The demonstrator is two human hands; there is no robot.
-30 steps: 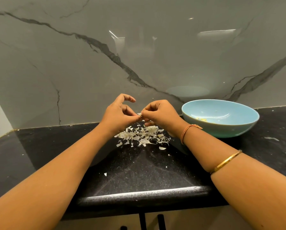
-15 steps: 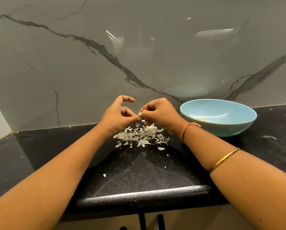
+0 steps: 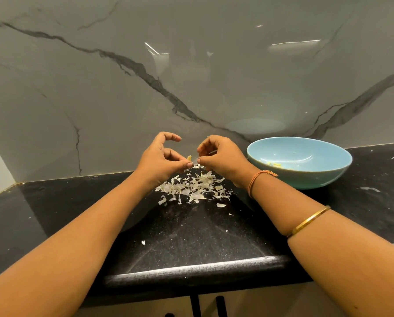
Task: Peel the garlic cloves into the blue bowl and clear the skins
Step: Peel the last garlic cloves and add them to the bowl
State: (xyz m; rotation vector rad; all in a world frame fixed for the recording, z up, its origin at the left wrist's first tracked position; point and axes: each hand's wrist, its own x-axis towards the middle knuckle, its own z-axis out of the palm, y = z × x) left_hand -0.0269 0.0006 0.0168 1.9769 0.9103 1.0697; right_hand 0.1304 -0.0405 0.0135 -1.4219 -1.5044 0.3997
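Note:
My left hand [image 3: 160, 160] pinches a small pale garlic clove [image 3: 189, 158] between thumb and fingers, above a heap of white garlic skins [image 3: 194, 187] on the black counter. My right hand [image 3: 218, 154] is just right of the clove, fingers curled, thumb and fingertip together beside the clove; whether it holds a bit of skin I cannot tell. The blue bowl [image 3: 324, 177] stands to the right against the wall, with a few peeled yellowish cloves [image 3: 274, 165] inside.
The black countertop [image 3: 191, 236] ends in a rounded front edge near me. A grey marble wall [image 3: 191, 76] rises behind. Stray skin flakes lie about, one [image 3: 143, 242] in front and one [image 3: 369, 189] right of the bowl.
My hands have drawn slightly apart, so the clove now shows between them in my left fingers. The skins heap and bowl are unchanged.

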